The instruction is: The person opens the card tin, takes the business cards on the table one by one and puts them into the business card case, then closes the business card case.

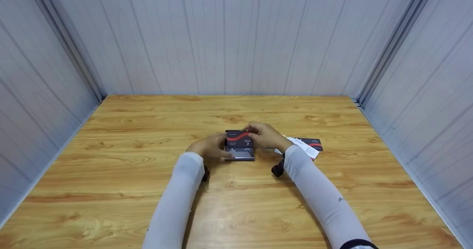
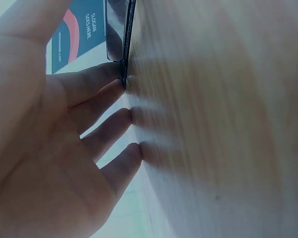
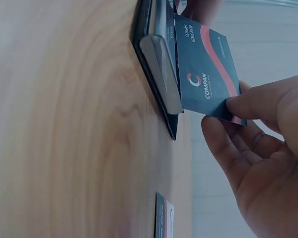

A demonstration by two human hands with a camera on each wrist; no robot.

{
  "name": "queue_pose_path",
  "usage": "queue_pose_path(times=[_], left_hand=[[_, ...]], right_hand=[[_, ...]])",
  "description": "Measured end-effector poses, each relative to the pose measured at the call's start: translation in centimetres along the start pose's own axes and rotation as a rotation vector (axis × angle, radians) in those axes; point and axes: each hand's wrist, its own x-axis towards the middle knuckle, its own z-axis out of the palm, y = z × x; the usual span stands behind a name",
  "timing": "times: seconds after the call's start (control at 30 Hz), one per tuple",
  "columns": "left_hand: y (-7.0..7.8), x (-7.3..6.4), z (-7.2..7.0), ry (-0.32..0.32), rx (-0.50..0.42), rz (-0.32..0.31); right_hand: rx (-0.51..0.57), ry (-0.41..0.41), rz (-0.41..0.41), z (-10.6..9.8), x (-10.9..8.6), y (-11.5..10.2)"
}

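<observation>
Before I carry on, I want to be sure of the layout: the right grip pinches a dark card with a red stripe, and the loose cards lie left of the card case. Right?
Not quite: the head view shows the loose cards right of the card case. The right grip does pinch a red-striped dark card.

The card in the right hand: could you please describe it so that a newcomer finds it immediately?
On the wooden table, find the open dark holder near the middle. Over its far half is a dark card with a red wave. Unlike the loose cards lying to the right, this one is pinched by the right hand.
</observation>
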Motion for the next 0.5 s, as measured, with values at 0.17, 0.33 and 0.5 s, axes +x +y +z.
queue_pose_path(times=[0.17, 0.33, 0.5], left_hand=[[-0.02, -0.05, -0.11, -0.004, -0.004, 0.017], [0.05, -0.09, -0.20, -0.008, -0.014, 0.018], [0.06, -0.19, -0.22, -0.009, 0.003, 0.002]], right_hand=[[0.012, -0.006, -0.001, 0.30, 0.07, -0.16], [0.026, -0.024, -0.004, 0.61, 0.06, -0.17], [0.000, -0.062, 0.008, 0.73, -0.08, -0.09]])
